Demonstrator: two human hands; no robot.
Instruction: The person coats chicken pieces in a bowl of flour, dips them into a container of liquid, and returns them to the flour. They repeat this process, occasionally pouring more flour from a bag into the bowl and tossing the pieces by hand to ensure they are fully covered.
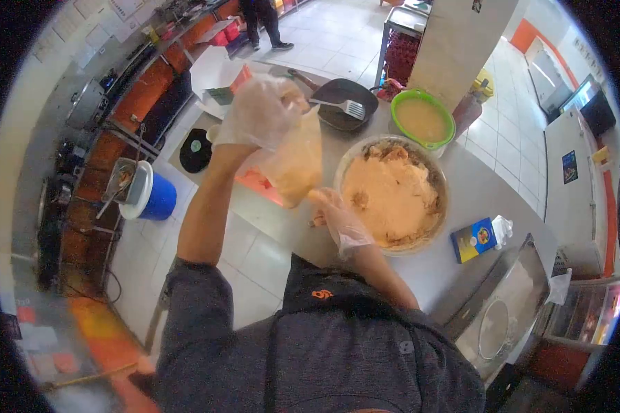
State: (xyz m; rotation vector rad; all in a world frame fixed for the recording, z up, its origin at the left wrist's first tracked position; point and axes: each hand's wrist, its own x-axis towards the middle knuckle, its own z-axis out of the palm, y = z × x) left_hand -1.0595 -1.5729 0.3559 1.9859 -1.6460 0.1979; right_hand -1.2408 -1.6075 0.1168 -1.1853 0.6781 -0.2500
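My left hand, in a clear plastic glove, is raised and closed round the top of a clear plastic bag of pale orange powder. The bag hangs tilted above the metal table. At its lower corner is my right hand, also gloved, with its fingers closed on the plastic. Just right of that hand stands a large round bowl. A thick layer of orange powder fills it, with darker brownish pieces showing along the far rim.
A dark pan holding a slotted spatula lies beyond the bowl, beside a green-rimmed strainer. A blue-and-yellow box and a metal tray are at right. A blue bucket stands left; a person stands far back.
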